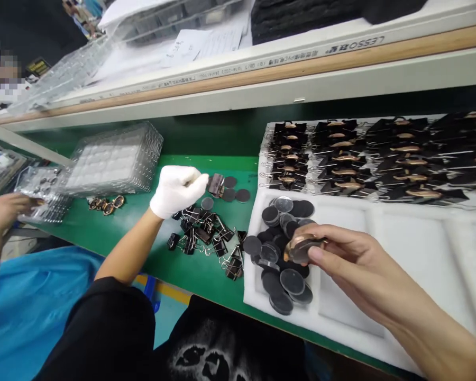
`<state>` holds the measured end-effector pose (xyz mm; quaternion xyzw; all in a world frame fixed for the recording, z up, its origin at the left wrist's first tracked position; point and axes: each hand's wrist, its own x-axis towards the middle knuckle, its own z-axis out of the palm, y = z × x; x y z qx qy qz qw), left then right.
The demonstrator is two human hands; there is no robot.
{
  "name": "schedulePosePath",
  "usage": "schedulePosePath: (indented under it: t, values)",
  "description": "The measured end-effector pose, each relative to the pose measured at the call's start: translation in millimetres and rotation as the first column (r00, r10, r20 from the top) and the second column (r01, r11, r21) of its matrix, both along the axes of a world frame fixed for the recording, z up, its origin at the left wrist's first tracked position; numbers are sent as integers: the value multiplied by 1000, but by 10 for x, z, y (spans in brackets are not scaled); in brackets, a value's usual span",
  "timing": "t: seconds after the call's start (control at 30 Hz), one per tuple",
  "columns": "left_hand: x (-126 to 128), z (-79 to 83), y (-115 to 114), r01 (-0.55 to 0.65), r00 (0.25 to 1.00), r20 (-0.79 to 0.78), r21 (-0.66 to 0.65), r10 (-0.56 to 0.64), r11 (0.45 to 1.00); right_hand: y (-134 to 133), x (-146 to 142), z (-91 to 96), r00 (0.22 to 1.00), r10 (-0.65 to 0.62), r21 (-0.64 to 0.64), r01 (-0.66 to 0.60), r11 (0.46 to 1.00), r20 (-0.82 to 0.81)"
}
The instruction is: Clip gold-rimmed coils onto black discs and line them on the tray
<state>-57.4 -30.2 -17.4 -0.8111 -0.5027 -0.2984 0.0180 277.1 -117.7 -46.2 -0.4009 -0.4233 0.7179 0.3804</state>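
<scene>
My left hand (pixel 179 191), in a white glove, pinches a black binder clip (pixel 216 185) at its fingertips, above the green bench. Dark round discs (pixel 243 196) lie just beyond that clip. Below the glove, several more binder clips (pixel 206 230) are heaped with their wire handles sticking out. My bare right hand (pixel 345 259) grips a gold-rimmed round piece (pixel 301 247) with a dark disc against it, between thumb and fingers. Under it, a pile of dark discs (pixel 275 254) spreads over the left compartment of a white foam tray (pixel 404 238).
Rows of clipped black-and-gold pieces (pixel 341 153) fill the tray's back. At left stand stacked clear plastic trays (pixel 111 159), with gold rings (pixel 107 203) before them. A co-worker's hand (pixel 11 209) reaches in at far left. A shelf edge (pixel 238 79) runs overhead.
</scene>
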Motion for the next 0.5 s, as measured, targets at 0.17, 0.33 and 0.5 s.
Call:
schedulePosePath:
  t: [0.17,0.33,0.5]
  values:
    - [455,30,-124,307,898,274,167,-343,937,25,-336,83,948,35,-109,-73,991,-318]
    - [622,85,-204,471,838,277,66,-469,880,99,-568,112,895,14,-35,-33,999,-446]
    - [490,102,-243,492,871,220,-400,-440,773,119,-531,137,997,29,256,-11,967,-67]
